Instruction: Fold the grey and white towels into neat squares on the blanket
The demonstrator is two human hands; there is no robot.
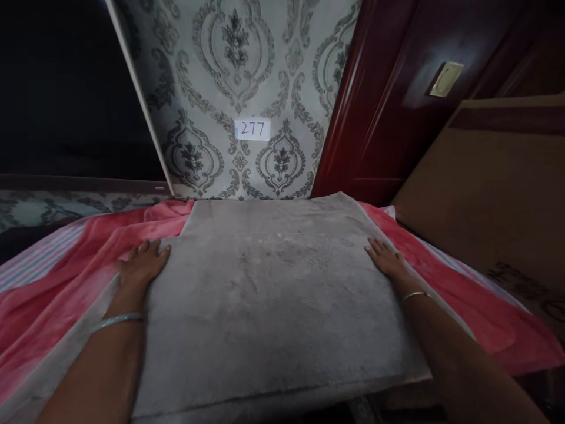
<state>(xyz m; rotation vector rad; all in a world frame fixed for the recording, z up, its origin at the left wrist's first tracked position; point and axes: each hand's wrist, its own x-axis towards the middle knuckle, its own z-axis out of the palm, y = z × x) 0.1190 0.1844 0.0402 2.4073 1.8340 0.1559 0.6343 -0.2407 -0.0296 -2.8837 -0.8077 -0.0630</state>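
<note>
A grey plush cloth lies folded over itself on a red blanket. My left hand rests flat on the cloth's upper left corner, fingers stretched out and holding nothing. My right hand lies flat on the cloth's upper right edge, fingers spread, also holding nothing. A bangle shows on each wrist. A lower layer of the same grey cloth reaches further back toward the wall.
A patterned grey wall with a small label reading 277 rises behind. A dark red wooden door stands at the right, with a brown board or box beside it. A dark opening fills the upper left.
</note>
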